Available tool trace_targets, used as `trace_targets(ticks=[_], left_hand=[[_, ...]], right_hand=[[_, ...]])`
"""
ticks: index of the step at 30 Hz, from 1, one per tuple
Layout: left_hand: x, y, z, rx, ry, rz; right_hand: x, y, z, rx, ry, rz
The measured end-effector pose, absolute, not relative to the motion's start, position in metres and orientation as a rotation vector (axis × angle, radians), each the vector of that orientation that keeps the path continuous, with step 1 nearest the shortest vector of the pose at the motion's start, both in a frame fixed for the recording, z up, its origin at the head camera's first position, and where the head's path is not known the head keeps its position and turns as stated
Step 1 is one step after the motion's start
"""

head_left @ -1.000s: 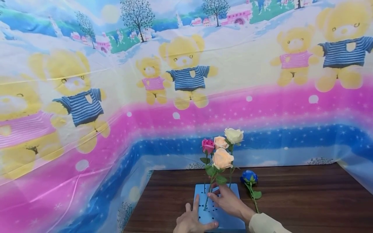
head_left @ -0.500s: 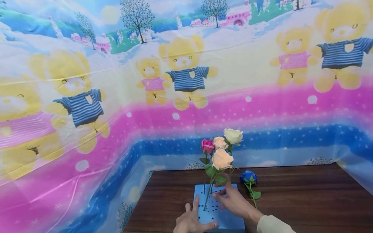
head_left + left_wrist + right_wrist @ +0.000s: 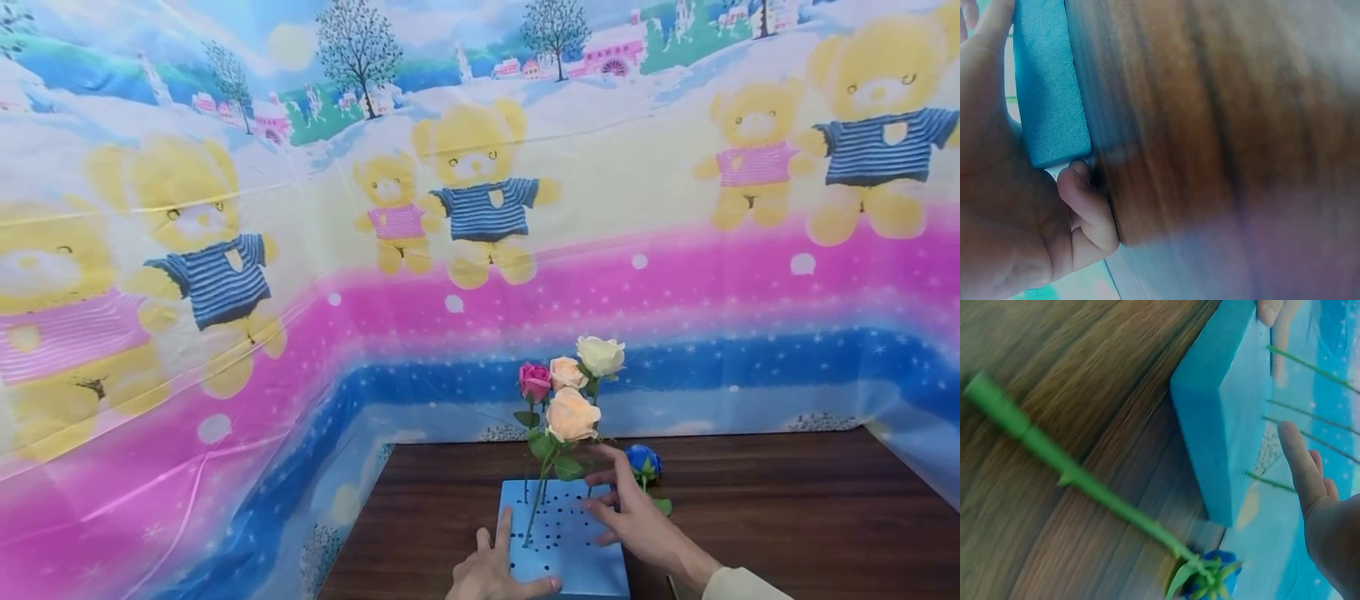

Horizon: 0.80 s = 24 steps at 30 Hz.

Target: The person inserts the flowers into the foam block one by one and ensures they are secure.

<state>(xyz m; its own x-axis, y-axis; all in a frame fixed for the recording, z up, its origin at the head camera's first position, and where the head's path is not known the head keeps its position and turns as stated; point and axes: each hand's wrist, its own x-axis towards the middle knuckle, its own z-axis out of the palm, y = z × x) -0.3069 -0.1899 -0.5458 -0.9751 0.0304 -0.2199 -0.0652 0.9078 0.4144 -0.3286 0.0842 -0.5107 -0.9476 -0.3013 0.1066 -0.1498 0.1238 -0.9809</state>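
A blue foam block (image 3: 570, 554) dotted with holes lies on the table. Stems of several artificial roses stand in it: a pink rose (image 3: 535, 382), a front peach rose (image 3: 572, 415), another peach rose (image 3: 567, 372) behind and a white rose (image 3: 600, 356). My left hand (image 3: 491, 571) rests on the block's left front part, fingers spread and thumb on top; the left wrist view shows a fingertip against the block's end (image 3: 1054, 94). Over the block's right edge is my right hand (image 3: 637, 512), fingers loosely extended and holding nothing, apart from the front stem.
A blue rose (image 3: 643, 461) lies on the dark wooden table (image 3: 810, 517) right of the block, partly hidden by the right hand. Its green stem (image 3: 1097, 487) shows in the right wrist view. Behind the table hangs a bear-printed cloth (image 3: 675, 300).
My right hand has let go of the front peach rose's stem and drawn away to the right. The left hand has stayed on the block, and the roses stand as before.
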Motion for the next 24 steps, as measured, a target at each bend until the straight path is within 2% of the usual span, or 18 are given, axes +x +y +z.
trace_targets(ticks=[24], left_hand=[[-0.309,-0.189,-0.545,-0.015,2.855,0.576]], right_hand=[[-0.331,0.142,-0.521,-0.09,2.443,-1.999]])
